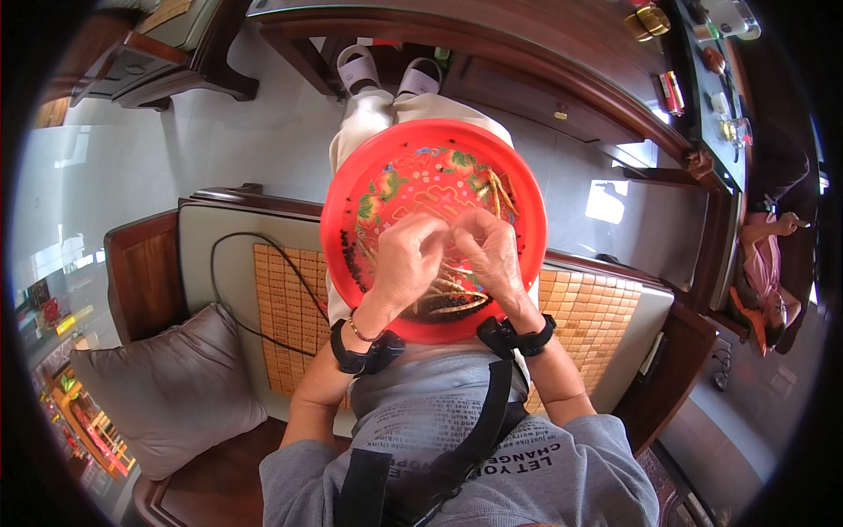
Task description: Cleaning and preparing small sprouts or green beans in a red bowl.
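Observation:
A round red tray [535, 217] with printed peaches rests on my lap. Over its middle, my left hand [409, 253] and my right hand [489, 247] meet with bent, pinched fingertips. Whatever may be between the fingers is too small or hidden to make out. Dry, tan bean pods [461, 304] lie below my hands on the tray's near side, among many small dark beans [425, 308]. More pods [498, 196] sit at the right inside edge. Dark beans [349, 253] also line the left side, and a few are scattered at the far side.
I sit on a wooden bench with bamboo mats [290, 309]. A grey cushion [174, 388] and a black cable [212, 263] lie to my left. A dark wooden table [500, 39] stands beyond my feet. At far right, another person [764, 257] reclines.

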`<state>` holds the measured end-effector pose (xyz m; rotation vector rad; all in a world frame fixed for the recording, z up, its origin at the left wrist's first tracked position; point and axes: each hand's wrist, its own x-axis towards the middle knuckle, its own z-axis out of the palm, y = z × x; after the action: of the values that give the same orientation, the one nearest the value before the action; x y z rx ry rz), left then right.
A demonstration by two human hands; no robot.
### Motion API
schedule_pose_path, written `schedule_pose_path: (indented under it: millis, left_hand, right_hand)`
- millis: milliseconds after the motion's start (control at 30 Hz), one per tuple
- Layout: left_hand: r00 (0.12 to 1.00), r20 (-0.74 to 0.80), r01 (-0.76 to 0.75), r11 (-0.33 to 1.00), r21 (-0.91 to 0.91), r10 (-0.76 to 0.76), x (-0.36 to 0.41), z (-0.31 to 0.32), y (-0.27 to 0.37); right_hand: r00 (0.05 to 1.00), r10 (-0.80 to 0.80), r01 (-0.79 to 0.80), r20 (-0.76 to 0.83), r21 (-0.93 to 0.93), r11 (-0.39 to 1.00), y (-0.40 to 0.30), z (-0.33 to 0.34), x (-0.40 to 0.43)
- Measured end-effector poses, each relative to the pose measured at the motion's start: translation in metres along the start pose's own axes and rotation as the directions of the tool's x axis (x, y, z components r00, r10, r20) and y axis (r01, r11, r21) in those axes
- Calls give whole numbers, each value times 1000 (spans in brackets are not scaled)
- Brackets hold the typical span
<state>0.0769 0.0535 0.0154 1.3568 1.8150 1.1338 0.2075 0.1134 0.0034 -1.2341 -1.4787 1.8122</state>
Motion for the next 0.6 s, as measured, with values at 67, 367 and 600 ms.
schedule_pose_path:
  millis: [67, 367, 600]
  left_hand:
    - [994, 36, 104, 986, -129, -100, -1, 0, -2]
    - [859, 367, 509, 673, -538, -357, 3, -14, -14]
    - [852, 378, 512, 730, -453, -363, 3, -25, -11]
  right_hand:
    - [999, -7, 6, 34, 21, 1000, 1, -1, 0]
    - [981, 137, -169, 138, 252, 953, 2, -2, 5]
    - [982, 172, -187, 75, 355, 916, -3, -3, 4]
